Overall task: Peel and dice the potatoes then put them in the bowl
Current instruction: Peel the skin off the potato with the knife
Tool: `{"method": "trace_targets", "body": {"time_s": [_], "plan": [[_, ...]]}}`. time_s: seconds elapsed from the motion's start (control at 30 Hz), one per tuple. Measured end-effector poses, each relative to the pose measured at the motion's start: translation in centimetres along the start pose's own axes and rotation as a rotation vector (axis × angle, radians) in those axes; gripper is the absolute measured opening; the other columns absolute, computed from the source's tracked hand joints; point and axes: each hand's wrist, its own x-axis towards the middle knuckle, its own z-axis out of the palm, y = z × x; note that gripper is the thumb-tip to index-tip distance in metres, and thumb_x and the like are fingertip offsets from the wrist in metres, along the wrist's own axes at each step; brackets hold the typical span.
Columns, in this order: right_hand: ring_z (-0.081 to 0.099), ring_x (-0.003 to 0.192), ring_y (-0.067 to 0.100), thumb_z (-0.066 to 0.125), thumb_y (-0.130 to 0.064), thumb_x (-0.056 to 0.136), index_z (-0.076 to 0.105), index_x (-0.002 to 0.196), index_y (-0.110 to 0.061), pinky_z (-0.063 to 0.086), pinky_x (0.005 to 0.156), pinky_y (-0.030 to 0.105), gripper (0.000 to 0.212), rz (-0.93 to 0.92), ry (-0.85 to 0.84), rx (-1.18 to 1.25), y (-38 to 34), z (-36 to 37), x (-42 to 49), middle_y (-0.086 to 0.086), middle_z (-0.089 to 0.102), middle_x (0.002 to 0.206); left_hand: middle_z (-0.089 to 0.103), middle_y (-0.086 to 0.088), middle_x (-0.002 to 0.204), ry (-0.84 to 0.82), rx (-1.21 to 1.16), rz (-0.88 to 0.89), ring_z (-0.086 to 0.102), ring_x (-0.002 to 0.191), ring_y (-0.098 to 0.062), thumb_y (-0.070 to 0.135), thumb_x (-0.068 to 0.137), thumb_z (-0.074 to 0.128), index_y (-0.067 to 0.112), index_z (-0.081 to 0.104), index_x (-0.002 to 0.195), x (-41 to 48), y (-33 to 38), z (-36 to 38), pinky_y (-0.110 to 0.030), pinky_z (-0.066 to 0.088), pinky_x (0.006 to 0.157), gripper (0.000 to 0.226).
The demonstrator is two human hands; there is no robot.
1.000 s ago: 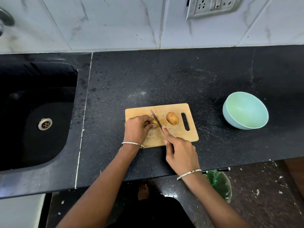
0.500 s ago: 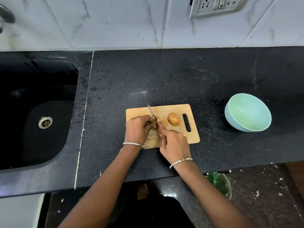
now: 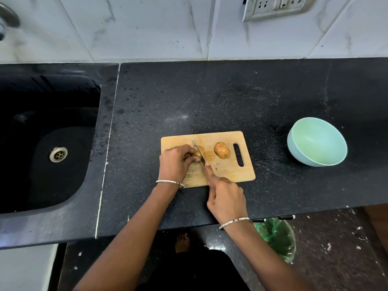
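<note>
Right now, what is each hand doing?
Left hand: gripping a small brown potato.
Right hand: gripping a thin steel-bladed knife.

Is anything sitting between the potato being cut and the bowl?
On the cutting board, the second potato lies between the held potato and the bowl. Past the board, only bare counter shows.

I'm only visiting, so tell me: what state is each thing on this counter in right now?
Left hand: grips the held potato, steadying it on the board.
Held potato: skin on, mostly hidden by fingers.
Knife: blade laid across the held potato.
Right hand: holds the knife, forefinger stretched along it.
Second potato: whole, unpeeled, lying free on the board.
Board: flat on the counter.
Bowl: upright, empty.
</note>
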Motion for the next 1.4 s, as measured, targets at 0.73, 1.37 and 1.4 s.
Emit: {"method": "trace_targets", "body": {"time_s": [0.73, 1.37, 1.4], "plan": [[0.063, 0.07, 0.029, 0.048, -0.027, 0.098, 0.032, 0.147, -0.052, 0.052, 0.063, 0.042, 0.058, -0.011, 0.08, 0.076, 0.0, -1.9, -0.7, 0.001, 0.062, 0.076, 0.075, 0.011, 0.081, 0.029, 0.063, 0.009, 0.069, 0.072, -0.005, 0.026, 0.076, 0.08, 0.019, 0.075, 0.084, -0.8, 0.3, -0.1, -0.03, 0.057, 0.069, 0.011], [0.064, 0.078, 0.034, 0.048, -0.021, 0.097, 0.028, 0.151, -0.045, 0.052, 0.065, 0.041, 0.063, -0.036, 0.045, 0.028, -2.0, -0.8, 2.9, 0.009, 0.063, 0.088, 0.074, 0.013, 0.08, 0.05, 0.064, -0.005, 0.07, 0.074, -0.005, 0.017, 0.076, 0.079, 0.023, 0.076, 0.087, -0.8, -0.2, 0.3, -0.029, 0.057, 0.069, 0.012], [0.064, 0.077, 0.034, 0.048, -0.021, 0.097, 0.027, 0.152, -0.045, 0.052, 0.065, 0.041, 0.064, -0.039, 0.044, 0.011, -1.9, -0.7, 2.8, 0.009, 0.063, 0.088, 0.074, 0.013, 0.08, 0.05, 0.055, -0.006, 0.07, 0.074, -0.005, 0.017, 0.076, 0.079, 0.023, 0.076, 0.087, -0.8, -0.3, 0.3, -0.029, 0.057, 0.07, 0.012]]}}
